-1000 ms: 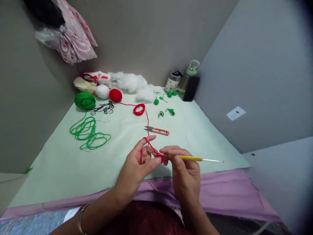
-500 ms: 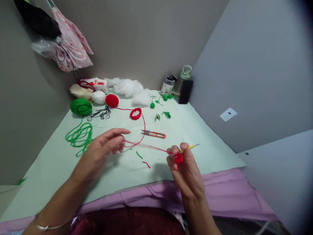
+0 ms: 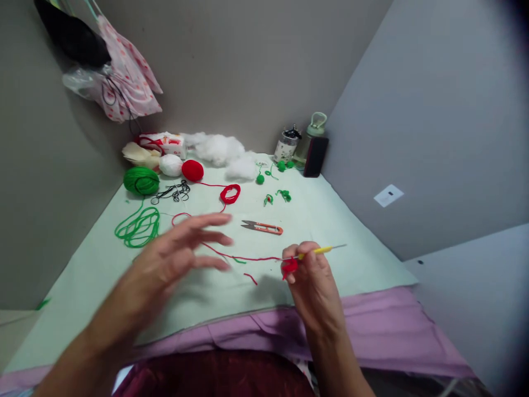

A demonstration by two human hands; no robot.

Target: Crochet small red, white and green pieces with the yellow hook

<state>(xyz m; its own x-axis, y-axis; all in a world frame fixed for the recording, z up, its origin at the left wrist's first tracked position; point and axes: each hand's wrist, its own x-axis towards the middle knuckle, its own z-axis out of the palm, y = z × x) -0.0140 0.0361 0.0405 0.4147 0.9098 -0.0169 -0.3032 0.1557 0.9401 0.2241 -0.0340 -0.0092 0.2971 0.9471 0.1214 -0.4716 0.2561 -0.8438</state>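
My right hand (image 3: 312, 281) is closed on a yellow crochet hook (image 3: 318, 251) and a small red crochet piece (image 3: 290, 267), low over the pale green table cover (image 3: 330, 220). A red yarn strand (image 3: 243, 257) runs left from the piece toward my left hand (image 3: 173, 259). That hand hovers above the cover with its fingers stretched out and spread, slightly blurred, and the strand passes under them. The yarn leads back through a red coil (image 3: 230, 194) to a red yarn ball (image 3: 192, 170). Orange thread snips (image 3: 263, 226) lie just beyond both hands.
At the back left sit a green yarn ball (image 3: 141, 181), a white ball (image 3: 171, 165), loose green yarn (image 3: 138, 227), black thread (image 3: 171, 192) and white stuffing (image 3: 221, 149). A jar (image 3: 286, 145), a bottle (image 3: 311, 138) and a dark box (image 3: 316, 156) stand in the corner.
My left hand let go of the red piece, swung out to the left and opened. My right hand kept the hook and the piece, and the yarn strand stretched out between the hands.
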